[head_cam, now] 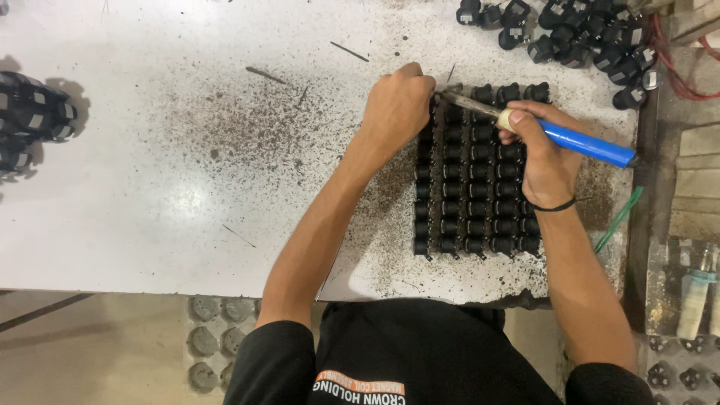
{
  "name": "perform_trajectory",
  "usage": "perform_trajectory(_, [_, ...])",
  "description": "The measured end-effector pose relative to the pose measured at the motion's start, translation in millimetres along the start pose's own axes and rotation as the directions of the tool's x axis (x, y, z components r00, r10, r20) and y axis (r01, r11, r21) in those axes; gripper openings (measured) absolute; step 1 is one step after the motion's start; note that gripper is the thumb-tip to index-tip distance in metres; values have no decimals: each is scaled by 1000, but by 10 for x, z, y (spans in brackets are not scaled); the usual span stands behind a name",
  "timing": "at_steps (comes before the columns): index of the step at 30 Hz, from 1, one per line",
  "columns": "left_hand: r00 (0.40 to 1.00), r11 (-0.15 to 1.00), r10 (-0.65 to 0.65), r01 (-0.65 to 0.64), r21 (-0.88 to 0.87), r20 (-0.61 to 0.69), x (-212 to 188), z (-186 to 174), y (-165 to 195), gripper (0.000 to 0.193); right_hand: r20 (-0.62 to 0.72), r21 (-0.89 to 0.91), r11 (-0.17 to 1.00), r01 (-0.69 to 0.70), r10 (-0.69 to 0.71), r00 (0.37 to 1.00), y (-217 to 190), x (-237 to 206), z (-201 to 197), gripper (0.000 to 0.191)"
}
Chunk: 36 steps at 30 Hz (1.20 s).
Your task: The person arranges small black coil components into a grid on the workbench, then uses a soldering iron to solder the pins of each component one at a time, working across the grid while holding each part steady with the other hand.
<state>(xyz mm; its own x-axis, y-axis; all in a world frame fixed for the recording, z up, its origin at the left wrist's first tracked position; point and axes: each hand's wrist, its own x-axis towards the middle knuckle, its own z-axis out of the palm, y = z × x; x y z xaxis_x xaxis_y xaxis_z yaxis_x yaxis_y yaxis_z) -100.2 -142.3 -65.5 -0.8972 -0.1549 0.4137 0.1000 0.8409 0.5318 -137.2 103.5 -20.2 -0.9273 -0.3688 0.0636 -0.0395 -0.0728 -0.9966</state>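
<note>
Head view looks straight down on a white table [150, 187], its top speckled with dark grit and rust-coloured dust, thickest around the middle and beside the work. A few thin dark slivers lie scattered on it. Below the near edge shows a pale floor and a grey moulded tray [217, 337] with round hollows.

On the right half of the table stands a block of small black parts [476, 187] set in tidy rows. The left hand [397, 112] rests on the block's upper left corner, fingers curled down; whether it pinches a part cannot be told. The right hand [544, 154] is closed around a blue-handled soldering iron [577, 141], whose metal tip reaches to the left hand's fingertips at the top of the block.

A loose heap of similar black parts [585, 37] lies at the upper right, cut off by the top edge. More black parts [30, 120] sit at the left edge, partly out of frame. Right of the table, red wires [675, 75], a green strip [619, 219] and a pale tube [694, 300] are hard to make out. The tip's exact contact point is hidden by fingers.
</note>
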Motion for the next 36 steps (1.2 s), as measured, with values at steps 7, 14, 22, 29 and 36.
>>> perform_trajectory(7, [998, 991, -50, 45, -127, -35, 57, -519, 436, 8, -70, 140, 983, 115, -106, 992, -201, 1, -288, 26])
perform_trajectory(14, [866, 933, 258, -338, -121, -428, 389, -1039, 977, 28, -126, 82, 995, 55, -45, 991, 60, -33, -415, 30])
perform_trajectory(22, [996, 1000, 9, -8, 7, -87, 201, -284, 566, 26, -115, -2, 997, 73, -73, 991, 71, -57, -336, 27])
perform_trajectory(29, [998, 995, -60, 57, -80, -33, -21, 26, 359, 17, -124, -8, 1000, 23, -24, 992, 38, -114, -263, 26])
perform_trajectory(36, [1000, 993, -18, 17, -116, -6, 100, 33, 351, 10, -79, -7, 1000, 9, -10, 997, 30, -79, -298, 27])
